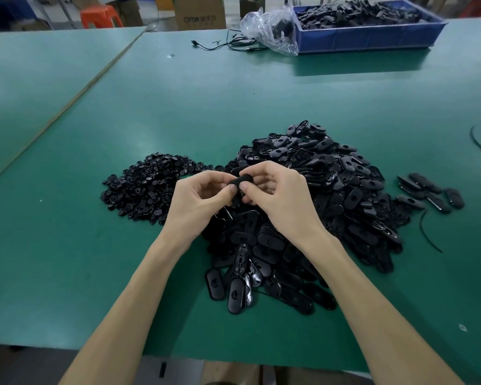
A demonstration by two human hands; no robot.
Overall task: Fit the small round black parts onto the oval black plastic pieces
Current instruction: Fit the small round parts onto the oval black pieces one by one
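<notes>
Hands meeting above the heap of oval pieces (345, 190).
I see left hand (203, 197) and right hand (279, 195) pinching one oval piece (240, 180), fingers curled, forearms angled inward.

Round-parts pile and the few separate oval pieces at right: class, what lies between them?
The big heap of oval pieces; over it the left hand and right hand pinch one black piece. Head view.

Blue bin (372, 37), crumpled plastic bag (267, 26), perhaps charger cables (228, 45) alongside.
</notes>
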